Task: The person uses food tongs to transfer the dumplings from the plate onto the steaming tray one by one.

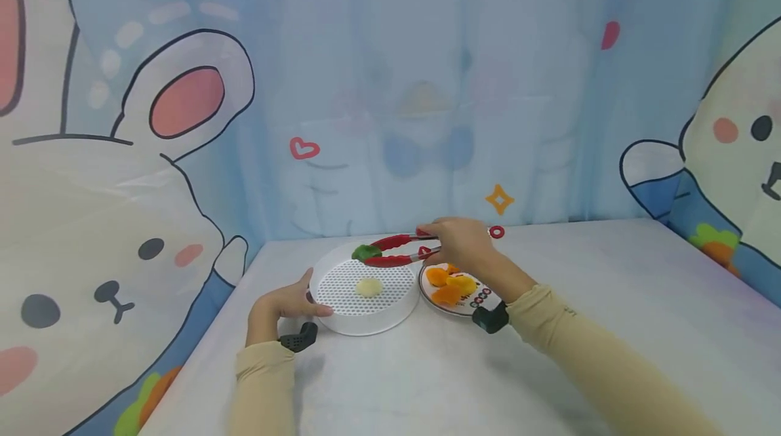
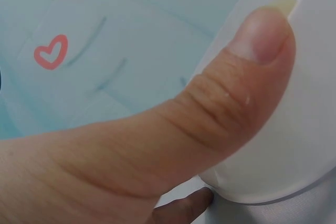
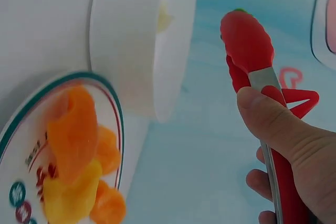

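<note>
We note a white perforated steamer tray point(image 1: 366, 317) near the back left corner of the table point(image 1: 549, 354), one pale round piece point(image 1: 369, 286) lying on its holed floor. Touching its right rim sits a small printed plate point(image 1: 454, 307) holding orange and yellow pieces point(image 1: 448, 283), heaped together, several orange and at least one yellow.

Left hand point(image 1: 283, 307): rests against the tray's left wall, thumb point(image 2: 231, 93) pressed flat on the outer white wall up toward the rim, a fingertip showing beneath the base edge. Fingers curl lightly around the tray's side.

Right hand point(image 1: 460, 243): closed around red tongs point(image 1: 399, 251), thumb on top of the handle, fingers wrapped below. The tongs point left, held above the tray's back portion. Their tips are squeezed onto a green piece point(image 1: 365, 252), which hangs over the tray, clear of the floor and behind the pale piece.

Cartoon rabbit curtain point(image 1: 183, 117) backs the table on its far and side edges.
</note>
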Action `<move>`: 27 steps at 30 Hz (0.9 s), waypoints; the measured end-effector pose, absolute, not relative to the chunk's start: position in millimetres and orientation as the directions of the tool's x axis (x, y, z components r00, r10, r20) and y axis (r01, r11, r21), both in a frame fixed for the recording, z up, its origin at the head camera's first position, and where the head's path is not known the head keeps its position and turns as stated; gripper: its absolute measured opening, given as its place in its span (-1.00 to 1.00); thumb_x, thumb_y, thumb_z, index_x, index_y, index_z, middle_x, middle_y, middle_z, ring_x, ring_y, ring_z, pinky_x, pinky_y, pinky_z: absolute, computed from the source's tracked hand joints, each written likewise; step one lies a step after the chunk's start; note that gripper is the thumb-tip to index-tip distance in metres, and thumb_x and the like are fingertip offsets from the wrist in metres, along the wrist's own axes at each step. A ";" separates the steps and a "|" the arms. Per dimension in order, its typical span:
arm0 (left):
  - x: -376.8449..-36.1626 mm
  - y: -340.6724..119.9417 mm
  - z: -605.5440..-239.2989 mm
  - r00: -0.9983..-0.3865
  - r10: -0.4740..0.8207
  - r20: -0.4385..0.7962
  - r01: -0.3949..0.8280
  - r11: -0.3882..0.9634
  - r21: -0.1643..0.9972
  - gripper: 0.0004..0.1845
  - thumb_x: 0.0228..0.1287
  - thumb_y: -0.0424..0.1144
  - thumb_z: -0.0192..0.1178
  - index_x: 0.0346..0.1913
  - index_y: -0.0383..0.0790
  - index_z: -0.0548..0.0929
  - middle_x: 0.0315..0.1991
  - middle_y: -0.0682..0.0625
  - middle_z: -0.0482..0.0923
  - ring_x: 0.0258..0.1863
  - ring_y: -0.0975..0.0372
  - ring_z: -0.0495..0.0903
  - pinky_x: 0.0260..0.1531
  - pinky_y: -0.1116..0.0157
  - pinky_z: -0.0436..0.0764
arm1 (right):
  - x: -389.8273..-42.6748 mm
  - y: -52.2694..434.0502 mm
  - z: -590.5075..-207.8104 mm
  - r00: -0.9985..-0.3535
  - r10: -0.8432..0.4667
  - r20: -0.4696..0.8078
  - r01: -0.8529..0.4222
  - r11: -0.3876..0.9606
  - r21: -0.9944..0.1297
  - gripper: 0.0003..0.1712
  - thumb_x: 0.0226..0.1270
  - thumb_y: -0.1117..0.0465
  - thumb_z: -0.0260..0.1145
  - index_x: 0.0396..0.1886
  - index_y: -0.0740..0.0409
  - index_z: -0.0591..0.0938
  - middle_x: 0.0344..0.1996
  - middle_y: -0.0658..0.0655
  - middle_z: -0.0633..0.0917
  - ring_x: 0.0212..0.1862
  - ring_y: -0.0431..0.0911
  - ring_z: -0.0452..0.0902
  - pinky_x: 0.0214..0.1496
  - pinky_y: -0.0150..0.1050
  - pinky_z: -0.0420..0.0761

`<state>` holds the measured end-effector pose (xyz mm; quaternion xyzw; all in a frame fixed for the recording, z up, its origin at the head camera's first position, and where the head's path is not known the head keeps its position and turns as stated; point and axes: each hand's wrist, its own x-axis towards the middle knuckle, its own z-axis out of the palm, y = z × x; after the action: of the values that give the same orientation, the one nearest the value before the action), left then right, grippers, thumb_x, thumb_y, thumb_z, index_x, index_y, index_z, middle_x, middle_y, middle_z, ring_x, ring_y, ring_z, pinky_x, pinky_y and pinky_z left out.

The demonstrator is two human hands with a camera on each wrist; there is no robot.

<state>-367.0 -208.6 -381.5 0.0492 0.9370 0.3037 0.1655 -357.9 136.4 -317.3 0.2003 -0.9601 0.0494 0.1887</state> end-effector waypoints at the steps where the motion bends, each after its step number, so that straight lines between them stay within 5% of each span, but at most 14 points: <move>1: -367.0 -208.4 -382.0 -0.940 0.194 -0.282 -0.010 0.809 0.588 0.37 -0.10 0.20 0.43 0.50 -0.24 -0.34 0.51 -0.31 -0.20 0.48 -0.19 -0.11 0.38 -0.19 0.05 | -359.5 130.2 -317.7 -0.849 -0.376 0.371 -0.410 0.912 -0.015 -0.22 -0.13 -0.14 0.54 0.20 -0.14 0.57 -0.03 0.02 0.71 -0.06 -0.03 0.63 -0.38 -0.32 0.62; 15: -371.2 -209.6 -382.3 -0.940 0.183 -0.289 -0.028 0.801 0.598 0.33 -0.06 0.19 0.41 0.51 -0.19 -0.33 0.53 -0.25 -0.22 0.49 -0.17 -0.13 0.37 -0.22 0.04 | -372.4 84.0 -323.6 -0.833 -0.489 0.257 -0.469 0.872 0.140 -0.30 -0.10 -0.08 0.54 0.15 -0.19 0.60 -0.19 -0.06 0.72 -0.25 -0.10 0.58 -0.34 -0.30 0.57; 27: -369.6 -208.9 -381.7 -0.941 0.185 -0.282 -0.015 0.813 0.582 0.32 -0.06 0.19 0.41 0.51 -0.22 -0.31 0.52 -0.27 -0.19 0.48 -0.18 -0.11 0.37 -0.21 0.06 | -373.2 70.6 -328.7 -0.817 -0.533 0.219 -0.498 0.844 0.198 -0.32 -0.10 -0.06 0.54 0.13 -0.16 0.61 -0.18 -0.05 0.72 -0.22 -0.08 0.60 -0.25 -0.23 0.62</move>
<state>-369.6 -208.9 -381.7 0.0452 0.9378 0.3021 0.1649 -373.2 70.6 -328.7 0.2710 -0.9509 -0.0661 0.1339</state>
